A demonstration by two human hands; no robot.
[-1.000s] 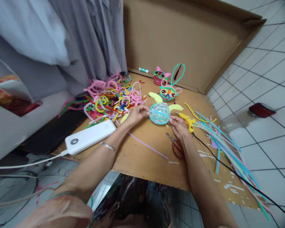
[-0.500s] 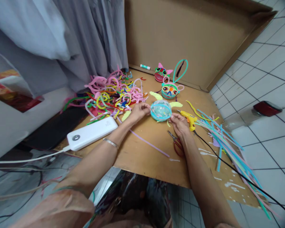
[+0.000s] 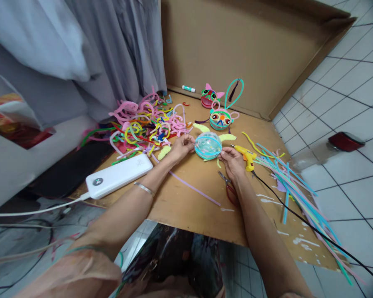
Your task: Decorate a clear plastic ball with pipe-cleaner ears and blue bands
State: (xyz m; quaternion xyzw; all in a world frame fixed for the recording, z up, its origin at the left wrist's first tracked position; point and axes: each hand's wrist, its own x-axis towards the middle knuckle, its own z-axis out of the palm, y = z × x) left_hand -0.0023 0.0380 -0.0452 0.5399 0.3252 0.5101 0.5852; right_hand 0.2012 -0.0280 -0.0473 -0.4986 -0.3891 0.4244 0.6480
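Observation:
A clear round ball (image 3: 208,145) banded with light blue pipe cleaner is held between my two hands above the table. My left hand (image 3: 183,148) pinches its left edge, and the fingertips of my right hand (image 3: 231,160) close on its right edge. Pale yellow fuzzy pieces (image 3: 227,137) show just behind the ball, and another (image 3: 164,152) lies by my left wrist. Red-handled scissors (image 3: 227,185) rest partly under my right wrist. Right of my right hand lies a yellow glue gun (image 3: 246,155).
Two decorated animal-faced balls (image 3: 220,119) stand at the back near a glue stick (image 3: 188,88). Loose pipe cleaners (image 3: 143,124) are heaped left, with straight ones (image 3: 298,188) at right. A white power bank (image 3: 119,175) and a lilac strip (image 3: 192,187) lie nearer.
The ball has tipped slightly between my hands, its blue bands now showing at a different angle. The whole view has shifted a little. My grip looks the same.

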